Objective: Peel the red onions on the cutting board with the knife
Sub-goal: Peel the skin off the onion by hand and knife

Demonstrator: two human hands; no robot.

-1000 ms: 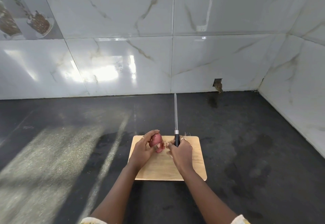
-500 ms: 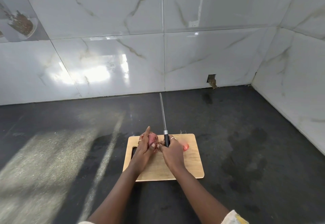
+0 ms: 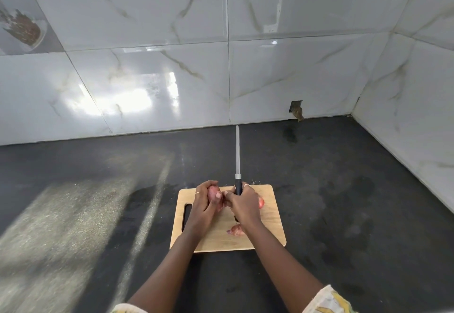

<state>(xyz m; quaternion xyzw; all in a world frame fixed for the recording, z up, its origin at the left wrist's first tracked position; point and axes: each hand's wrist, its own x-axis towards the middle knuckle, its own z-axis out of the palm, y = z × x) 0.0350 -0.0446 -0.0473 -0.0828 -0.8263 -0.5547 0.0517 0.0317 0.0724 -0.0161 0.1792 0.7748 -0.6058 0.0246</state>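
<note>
Head view: right hand [image 3: 243,205] grips knife [image 3: 237,155] pointing tip-first toward the wall [image 3: 172,79]; left hand [image 3: 203,206] clasps red onion [image 3: 212,192].

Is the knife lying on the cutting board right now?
No, the right hand grips the knife by its handle, blade pointing toward the wall.

The red onion [image 3: 213,193] sits cupped in the left hand [image 3: 204,206] above the wooden cutting board [image 3: 271,217]. The long, narrow knife [image 3: 237,155], gripped by the right hand [image 3: 244,206], points straight away. A second onion [image 3: 261,202] and a peel scrap [image 3: 235,230] lie on the board.
</note>
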